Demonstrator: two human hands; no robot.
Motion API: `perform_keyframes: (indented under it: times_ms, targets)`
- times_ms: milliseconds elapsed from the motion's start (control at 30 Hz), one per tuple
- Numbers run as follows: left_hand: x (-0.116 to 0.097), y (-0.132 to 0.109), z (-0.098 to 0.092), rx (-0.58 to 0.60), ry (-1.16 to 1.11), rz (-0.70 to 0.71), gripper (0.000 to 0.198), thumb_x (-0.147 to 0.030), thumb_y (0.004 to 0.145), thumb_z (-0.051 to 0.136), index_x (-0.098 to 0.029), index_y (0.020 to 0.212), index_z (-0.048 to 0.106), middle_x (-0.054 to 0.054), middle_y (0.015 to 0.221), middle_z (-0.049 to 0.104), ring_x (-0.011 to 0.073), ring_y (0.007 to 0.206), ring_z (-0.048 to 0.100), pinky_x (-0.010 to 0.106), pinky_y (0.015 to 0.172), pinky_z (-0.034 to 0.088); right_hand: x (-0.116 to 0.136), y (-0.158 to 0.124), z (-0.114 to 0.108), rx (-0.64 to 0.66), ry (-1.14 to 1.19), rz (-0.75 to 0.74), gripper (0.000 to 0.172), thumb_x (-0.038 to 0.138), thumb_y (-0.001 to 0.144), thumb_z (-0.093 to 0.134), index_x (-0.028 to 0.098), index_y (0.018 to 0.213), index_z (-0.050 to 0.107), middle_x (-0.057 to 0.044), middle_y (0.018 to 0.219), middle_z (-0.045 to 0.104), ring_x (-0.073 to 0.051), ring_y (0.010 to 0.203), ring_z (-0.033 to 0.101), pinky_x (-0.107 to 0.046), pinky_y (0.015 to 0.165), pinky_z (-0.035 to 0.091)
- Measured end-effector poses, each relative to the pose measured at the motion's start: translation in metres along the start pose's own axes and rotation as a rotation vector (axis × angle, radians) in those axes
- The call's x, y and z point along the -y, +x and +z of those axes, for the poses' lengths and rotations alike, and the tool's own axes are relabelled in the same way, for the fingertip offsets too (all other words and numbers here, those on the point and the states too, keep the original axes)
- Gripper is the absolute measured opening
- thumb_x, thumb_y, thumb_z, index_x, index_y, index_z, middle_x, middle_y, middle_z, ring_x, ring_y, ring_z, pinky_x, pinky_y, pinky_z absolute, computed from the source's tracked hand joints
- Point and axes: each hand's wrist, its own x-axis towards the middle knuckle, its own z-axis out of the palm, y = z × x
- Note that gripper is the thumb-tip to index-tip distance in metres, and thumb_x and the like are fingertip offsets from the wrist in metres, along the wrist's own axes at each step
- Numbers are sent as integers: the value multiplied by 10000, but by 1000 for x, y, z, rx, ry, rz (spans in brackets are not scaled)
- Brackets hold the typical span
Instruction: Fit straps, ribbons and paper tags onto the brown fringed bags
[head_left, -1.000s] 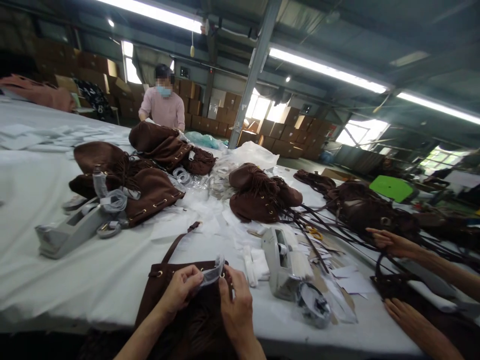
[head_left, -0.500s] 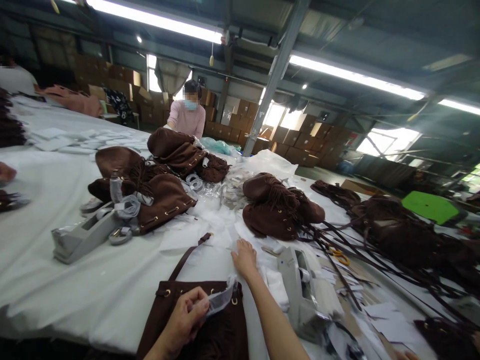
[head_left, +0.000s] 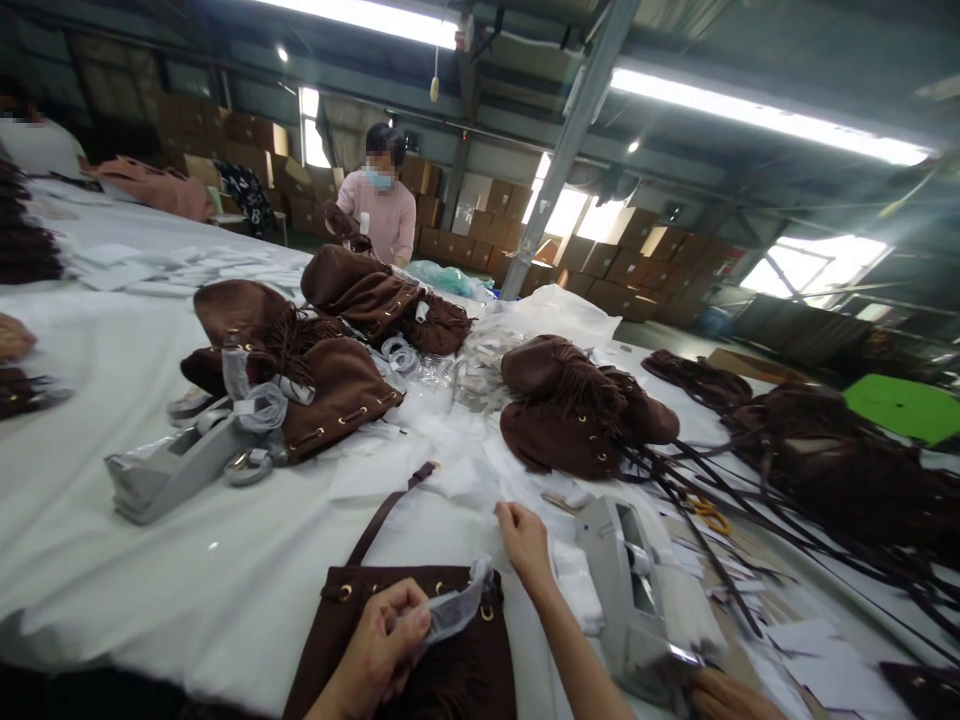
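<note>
A dark brown drawstring bag (head_left: 322,640) with gold eyelets lies in front of me, its strap (head_left: 386,515) stretched away over the white table cover. My left hand (head_left: 382,640) is closed over the bag, pinching a strip of clear plastic wrap (head_left: 454,612) that runs up to the eyelets at the bag's right corner. To the right of the bag, my right hand (head_left: 525,543) is held with its fingers drawn together at thin white sheets (head_left: 450,485). Whether a sheet is between those fingertips, I cannot make out.
A grey tape dispenser (head_left: 630,590) stands right of my right forearm, with another person's hand (head_left: 727,695) beside it. Another dispenser (head_left: 172,465) stands left. Brown fringed bags (head_left: 577,410), yellow-handled scissors (head_left: 707,514) and long straps lie beyond. A masked person (head_left: 382,205) stands across the table.
My right hand has gone from fingers spread on the white sheets to fingers drawn together, slightly nearer me. My left hand keeps the plastic strip. Another person's hand has reached the right dispenser.
</note>
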Motion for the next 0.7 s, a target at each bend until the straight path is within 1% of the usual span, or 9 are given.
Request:
perform_keyframes:
  times_ms: [67, 133, 200, 267, 367, 467, 533, 600, 700]
  targets:
    - [1, 0, 0, -3, 0, -2, 403, -564, 781, 598, -187, 741, 461, -86, 448, 432, 14, 271, 240, 136, 281, 157, -3, -4, -8, -22, 111, 57, 448, 538, 822, 426, 175, 603, 573, -19, 542, 557, -170, 567, 507, -254, 545, 338]
    - [1, 0, 0, -4, 0, -3, 406, -568, 781, 596, -188, 742, 459, -83, 456, 438, 15, 270, 241, 138, 282, 150, -4, -9, -15, -24, 240, 103, 494, 609, 808, 406, 178, 618, 557, -5, 529, 533, -152, 523, 476, -246, 509, 343]
    - [1, 0, 0, -10, 5, -5, 412, -575, 772, 601, -189, 742, 460, -84, 453, 434, 18, 268, 246, 139, 282, 148, -2, -17, -20, -2, 368, 134, 520, 661, 792, 404, 180, 670, 560, 3, 558, 546, -137, 502, 471, -238, 493, 370]
    - [1, 0, 1, -24, 11, -11, 420, -584, 761, 608, -191, 739, 460, -85, 450, 431, 20, 267, 244, 140, 281, 151, -1, -25, -26, 27, 462, 151, 517, 682, 761, 454, 180, 749, 581, 3, 614, 579, -130, 512, 495, -235, 501, 405]
    - [-1, -1, 2, -46, 15, -10, 424, -586, 752, 613, -191, 737, 462, -84, 456, 441, 16, 266, 235, 139, 277, 147, -4, -37, -32, 48, 491, 153, 537, 683, 723, 511, 170, 847, 611, -5, 675, 609, -129, 539, 527, -232, 518, 428]
    - [-2, -2, 3, -58, 13, 0, 416, -574, 759, 612, -189, 734, 456, -83, 450, 443, 15, 263, 231, 136, 276, 137, -11, -43, -34, 41, 372, 133, 511, 636, 764, 487, 148, 813, 631, 6, 573, 562, -125, 480, 486, -224, 466, 375]
    - [-2, -3, 4, -62, 7, 2, 411, -565, 766, 610, -188, 731, 450, -86, 446, 435, 14, 266, 226, 132, 277, 141, -11, -47, -32, 16, 231, 90, 419, 530, 820, 474, 147, 762, 636, 0, 544, 547, -136, 492, 489, -231, 482, 365]
    - [0, -6, 4, -74, 11, 0, 406, -560, 774, 606, -185, 733, 456, -88, 448, 428, 13, 272, 226, 126, 281, 140, -6, -51, -28, -12, 74, 20, 303, 377, 865, 463, 160, 747, 638, -27, 617, 596, -154, 592, 542, -245, 577, 405]
    - [2, -11, 3, -110, 34, -15, 395, -550, 782, 607, -178, 745, 481, -89, 447, 415, 12, 282, 229, 118, 289, 135, 9, -57, -20, -28, -153, -93, 149, 184, 853, 497, 177, 815, 641, -58, 784, 649, -177, 781, 582, -268, 745, 423]
